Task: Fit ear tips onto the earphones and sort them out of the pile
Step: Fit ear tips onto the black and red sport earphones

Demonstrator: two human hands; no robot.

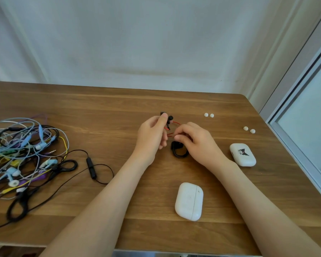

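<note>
- Looking down from the head view, the left hand [152, 138] was raised beyond the plain white case [189, 201]. Its thumb and fingers were curled, pinching a black earbud [170, 119] that stood up out of the grip.
- The right hand [195, 141] hovered directly beyond the case, fingers curled and fingertips drawn together on the red cable [176, 124] running from the earbud. Whether they also held an ear tip could not be told.
- A black ear hook [179, 152] rested on the worktop [100, 108] under that hand, between it and the case.
- Two pairs of white ear tips lay loose. One pair [209, 115] sat far beyond the case, and the other [249, 129] sat beyond and to its right, past a printed case [242, 154].
- The pile [22, 154] of tangled earphones sat well left of the case, with a black corded set [91, 167] trailing from it toward the case.
- The step in hand appeared to be readying this red-cabled pair for its tips.
- To do it well, the left hand should grip close to the nozzle so the bud cannot swivel, and the cable should stay slack.
- The right hand should fetch one tip, line its bore up with the nozzle, then push with a slight twist until the skirt seats evenly all round.
- The finished set belonged on the case's side of the worktop, well apart from the pile.
</note>
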